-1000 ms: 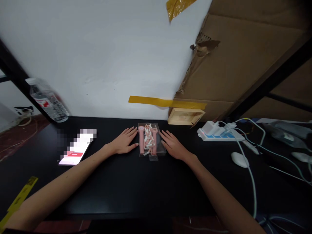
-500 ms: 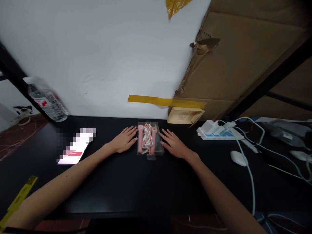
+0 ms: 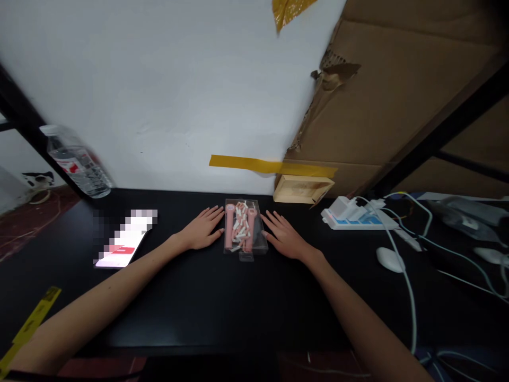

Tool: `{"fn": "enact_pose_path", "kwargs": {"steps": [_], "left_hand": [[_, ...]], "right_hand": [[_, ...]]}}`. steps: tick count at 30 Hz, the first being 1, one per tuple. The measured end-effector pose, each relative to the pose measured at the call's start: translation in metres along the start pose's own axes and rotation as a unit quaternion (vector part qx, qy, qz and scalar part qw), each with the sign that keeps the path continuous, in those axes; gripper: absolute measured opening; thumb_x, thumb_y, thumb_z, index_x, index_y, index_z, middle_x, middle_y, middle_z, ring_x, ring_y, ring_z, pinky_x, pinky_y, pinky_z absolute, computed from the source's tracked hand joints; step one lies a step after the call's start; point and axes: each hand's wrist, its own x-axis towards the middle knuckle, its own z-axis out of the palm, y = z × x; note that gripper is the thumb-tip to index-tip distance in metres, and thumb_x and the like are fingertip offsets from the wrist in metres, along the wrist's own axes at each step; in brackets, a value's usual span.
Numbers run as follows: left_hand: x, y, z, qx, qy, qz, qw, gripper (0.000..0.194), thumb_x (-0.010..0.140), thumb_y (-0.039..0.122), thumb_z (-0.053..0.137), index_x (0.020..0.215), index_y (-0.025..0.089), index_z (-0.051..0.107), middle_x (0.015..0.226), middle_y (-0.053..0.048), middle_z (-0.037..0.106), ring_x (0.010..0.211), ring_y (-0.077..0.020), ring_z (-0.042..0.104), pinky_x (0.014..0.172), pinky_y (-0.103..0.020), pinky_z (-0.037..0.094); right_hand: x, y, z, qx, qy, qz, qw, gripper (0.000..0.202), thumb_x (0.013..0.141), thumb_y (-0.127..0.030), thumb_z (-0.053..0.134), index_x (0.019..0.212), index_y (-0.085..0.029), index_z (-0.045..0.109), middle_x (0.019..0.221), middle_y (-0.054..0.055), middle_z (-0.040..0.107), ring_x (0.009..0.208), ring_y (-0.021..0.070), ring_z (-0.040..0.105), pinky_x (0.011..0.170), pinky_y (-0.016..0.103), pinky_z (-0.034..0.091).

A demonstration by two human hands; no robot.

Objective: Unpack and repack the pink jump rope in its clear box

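Observation:
A clear plastic box (image 3: 260, 243) lies on the black table between my hands. Inside are two long pink handle-like pieces (image 3: 229, 233) and a heap of small pink-and-white pieces (image 3: 240, 220). My left hand (image 3: 202, 229) rests palm down on the table, fingers spread, its tips close to the box's left side. On the other side my right hand (image 3: 284, 234) lies flat in the same way, fingertips beside the box's right edge. Neither hand holds anything. Whether the fingertips touch the box, I cannot tell.
To the left are a lit phone (image 3: 125, 246) and a plastic bottle (image 3: 77, 164). At the back, a shallow wooden box (image 3: 302, 188) leans by the wall. A power strip (image 3: 353, 222), a white mouse (image 3: 389, 259) and loose cables (image 3: 411, 307) lie on the right.

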Motion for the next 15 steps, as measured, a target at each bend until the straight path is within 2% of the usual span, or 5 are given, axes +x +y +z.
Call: {"fn": "enact_pose_path", "kwargs": {"steps": [4,10,15], "left_hand": [[0.0000,0.0002,-0.0007,0.004,-0.001,-0.001,1.000,0.067,0.101,0.050,0.030,0.154,0.009,0.027,0.161,-0.016,0.025,0.150,-0.0288,0.019,0.121,-0.046,0.016],[-0.0006,0.0003,-0.0033,0.014,-0.013,0.007,1.000,0.072,0.098,0.051,0.037,0.155,0.009,0.023,0.161,-0.016,0.022,0.150,-0.0305,0.017,0.121,-0.047,0.015],[-0.0008,0.0009,-0.0038,0.016,-0.016,0.007,1.000,0.072,0.098,0.052,0.036,0.155,0.010,0.023,0.162,-0.016,0.021,0.150,-0.0306,0.015,0.121,-0.047,0.015]], "right_hand": [[-0.0003,-0.0022,-0.0032,0.000,-0.012,-0.001,1.000,0.064,0.103,-0.052,0.028,0.156,-0.016,0.029,0.162,0.015,0.025,0.151,0.0337,0.016,0.120,0.055,0.022],[-0.0007,-0.0029,-0.0069,0.020,-0.012,0.001,1.000,0.059,0.105,-0.050,0.022,0.156,-0.021,0.032,0.161,0.013,0.029,0.151,0.0320,0.019,0.119,0.056,0.024],[-0.0009,-0.0014,-0.0037,0.002,0.001,-0.013,1.000,0.060,0.103,-0.051,0.027,0.156,-0.022,0.030,0.162,0.012,0.028,0.150,0.0331,0.019,0.119,0.057,0.025]]}}
